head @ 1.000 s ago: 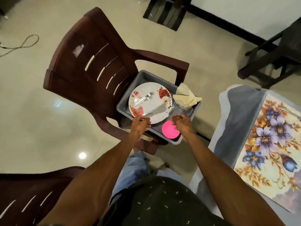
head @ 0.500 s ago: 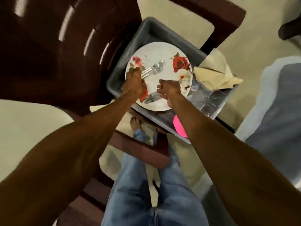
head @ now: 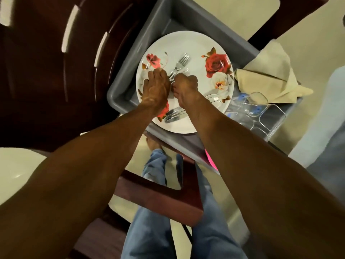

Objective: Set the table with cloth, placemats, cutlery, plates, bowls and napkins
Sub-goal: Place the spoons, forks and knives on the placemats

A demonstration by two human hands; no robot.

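A person seen from above, from their own head. Both forearms are bare from the elbow down, with no sleeves, watch, bracelet or rings visible. The left hand (head: 155, 86) and the right hand (head: 185, 86) are bare too, without gloves. The legs are covered by light blue denim jeans (head: 155, 230), the fabric faded and softly creased, with a visible hem at the ankle. One bare foot (head: 152, 143) shows beneath that hem, without sock or shoe.
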